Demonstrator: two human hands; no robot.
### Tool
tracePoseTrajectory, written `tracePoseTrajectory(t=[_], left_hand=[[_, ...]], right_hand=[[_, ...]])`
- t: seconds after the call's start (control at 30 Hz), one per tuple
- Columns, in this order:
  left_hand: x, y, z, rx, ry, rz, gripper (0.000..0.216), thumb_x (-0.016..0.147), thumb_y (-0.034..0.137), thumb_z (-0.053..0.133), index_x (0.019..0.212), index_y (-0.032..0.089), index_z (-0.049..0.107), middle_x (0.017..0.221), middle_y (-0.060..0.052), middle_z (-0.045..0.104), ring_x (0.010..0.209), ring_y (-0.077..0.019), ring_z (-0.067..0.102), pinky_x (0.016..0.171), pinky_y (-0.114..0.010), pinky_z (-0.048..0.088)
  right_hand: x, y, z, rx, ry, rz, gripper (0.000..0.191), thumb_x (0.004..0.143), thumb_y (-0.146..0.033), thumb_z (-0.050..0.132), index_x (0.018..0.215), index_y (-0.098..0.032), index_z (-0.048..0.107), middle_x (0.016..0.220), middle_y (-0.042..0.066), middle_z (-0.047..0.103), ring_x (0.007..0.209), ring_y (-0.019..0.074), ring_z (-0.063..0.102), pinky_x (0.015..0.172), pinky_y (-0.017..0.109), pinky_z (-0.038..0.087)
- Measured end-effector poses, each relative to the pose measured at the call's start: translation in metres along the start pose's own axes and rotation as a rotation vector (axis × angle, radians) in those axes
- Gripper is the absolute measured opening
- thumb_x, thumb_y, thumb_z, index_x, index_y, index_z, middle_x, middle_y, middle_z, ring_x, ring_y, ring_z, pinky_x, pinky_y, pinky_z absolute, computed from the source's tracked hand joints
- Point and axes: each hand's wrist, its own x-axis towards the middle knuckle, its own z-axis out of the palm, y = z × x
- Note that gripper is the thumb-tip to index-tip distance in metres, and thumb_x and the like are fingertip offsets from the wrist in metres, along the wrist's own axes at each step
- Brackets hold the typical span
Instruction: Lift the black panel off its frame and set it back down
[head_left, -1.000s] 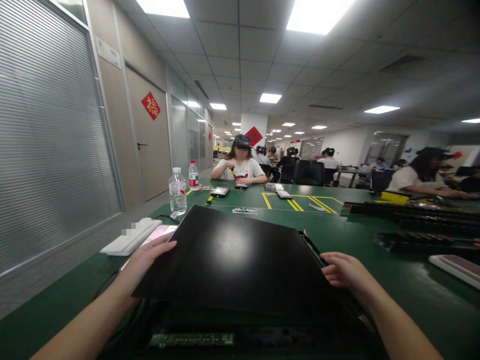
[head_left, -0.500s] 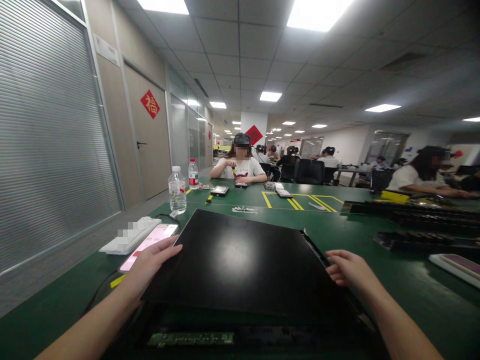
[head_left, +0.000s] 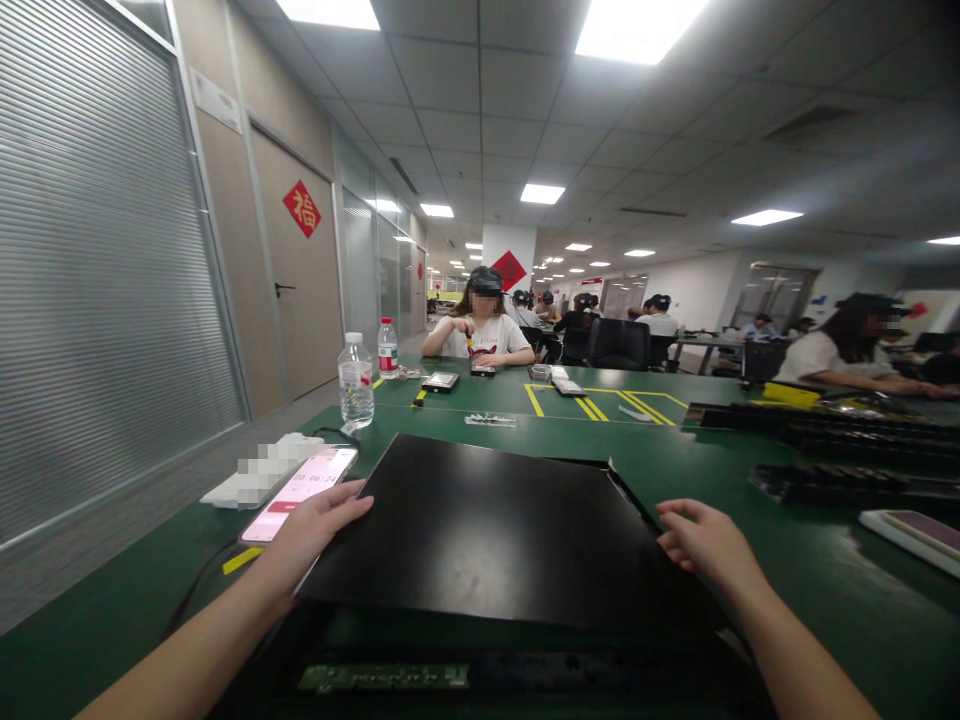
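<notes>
Green covers our bench [head_left: 806,570], with a dark frame [head_left: 634,503] at its near edge. Over that frame, slightly askew, lies the glossy black panel [head_left: 480,535]; we cannot tell if it is seated. Our left hand [head_left: 319,522] grips the panel's left edge; our right hand [head_left: 703,537], fingers half curled, hovers just beside the frame's right side, contact unclear. Such one-sided support, we judge, could let the panel slip and chip a corner. A leftward swing could nudge the smartphone [head_left: 315,477] toward the bench's left edge; a drop could crack the circuit board [head_left: 382,677].
</notes>
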Motion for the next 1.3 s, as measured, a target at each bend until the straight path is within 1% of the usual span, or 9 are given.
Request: tracePoseTrajectory(t=[0.17,0.33,0.47,0.6,0.87,0.97,1.03,1.13,1.3], left_hand=[[-0.004,0.002,0.002,0.002,-0.038,-0.024,0.035,0.06,0.025,0.074,0.093,0.017,0.066,0.076,-0.003,0.075,0.065,-0.0162,0.069,0.062,-0.022,0.053],[0.004,-0.01,-0.003,-0.009,-0.091,-0.034,0.043,0.062,0.028,0.073,0.103,0.018,0.062,0.081,-0.004,0.075,0.069,-0.0188,0.07,0.063,-0.026,0.054],[0.01,-0.02,-0.007,0.023,-0.149,-0.029,0.039,0.067,0.03,0.069,0.103,0.018,0.06,0.087,-0.005,0.074,0.076,-0.0196,0.069,0.066,-0.027,0.053],[0.01,-0.022,-0.008,0.064,-0.181,-0.047,0.036,0.07,0.03,0.067,0.103,0.018,0.059,0.091,-0.005,0.074,0.079,-0.0208,0.069,0.068,-0.029,0.053],[0.007,-0.015,-0.006,-0.017,-0.164,-0.134,0.038,0.068,0.024,0.067,0.105,0.017,0.06,0.087,-0.007,0.074,0.082,-0.0229,0.069,0.07,-0.03,0.053],[0.009,-0.015,-0.006,-0.082,-0.178,-0.155,0.043,0.066,0.021,0.067,0.108,0.016,0.059,0.085,-0.008,0.075,0.081,-0.0246,0.069,0.071,-0.032,0.054],[0.01,-0.016,-0.006,-0.086,-0.159,-0.168,0.047,0.064,0.021,0.069,0.11,0.016,0.059,0.084,-0.009,0.075,0.079,-0.025,0.07,0.07,-0.033,0.054],[0.009,-0.016,-0.005,-0.056,-0.137,-0.154,0.048,0.063,0.021,0.071,0.109,0.017,0.059,0.086,-0.008,0.075,0.079,-0.024,0.07,0.07,-0.032,0.054],[0.006,-0.016,-0.003,-0.027,-0.178,-0.116,0.045,0.064,0.022,0.071,0.107,0.016,0.06,0.091,-0.008,0.074,0.084,-0.0239,0.069,0.073,-0.032,0.053]], right_hand=[[0.0,0.001,0.0,-0.016,-0.005,-0.034,0.035,0.071,-0.03,0.048,0.101,-0.015,0.055,0.059,0.005,0.066,0.046,0.0123,0.058,0.042,0.021,0.043],[-0.002,-0.002,-0.003,-0.089,0.01,-0.039,0.035,0.072,-0.03,0.048,0.102,-0.015,0.057,0.06,0.004,0.066,0.047,0.0123,0.058,0.044,0.021,0.043],[-0.003,-0.005,-0.005,-0.187,0.046,-0.051,0.034,0.072,-0.031,0.047,0.1,-0.017,0.06,0.06,0.003,0.067,0.049,0.013,0.059,0.047,0.022,0.044],[-0.002,-0.005,-0.006,-0.248,0.047,-0.069,0.032,0.072,-0.032,0.047,0.098,-0.019,0.061,0.061,0.003,0.067,0.051,0.0144,0.059,0.05,0.024,0.044],[-0.003,-0.004,-0.007,-0.27,0.059,-0.085,0.031,0.071,-0.033,0.049,0.096,-0.022,0.063,0.062,0.003,0.067,0.054,0.0157,0.06,0.052,0.025,0.045],[-0.003,-0.003,-0.006,-0.278,0.068,-0.099,0.031,0.07,-0.034,0.049,0.095,-0.022,0.064,0.062,0.003,0.066,0.055,0.0162,0.06,0.052,0.026,0.044],[-0.002,-0.003,-0.007,-0.306,0.078,-0.112,0.03,0.07,-0.035,0.049,0.094,-0.023,0.064,0.063,0.003,0.066,0.056,0.0167,0.06,0.052,0.026,0.044],[-0.004,-0.005,-0.008,-0.387,0.098,-0.129,0.03,0.07,-0.037,0.048,0.092,-0.025,0.064,0.07,0.004,0.067,0.06,0.0184,0.061,0.054,0.028,0.042],[-0.012,-0.012,-0.01,-0.496,0.114,-0.135,0.031,0.071,-0.037,0.045,0.093,-0.027,0.064,0.078,0.005,0.068,0.07,0.0221,0.061,0.058,0.031,0.042]])
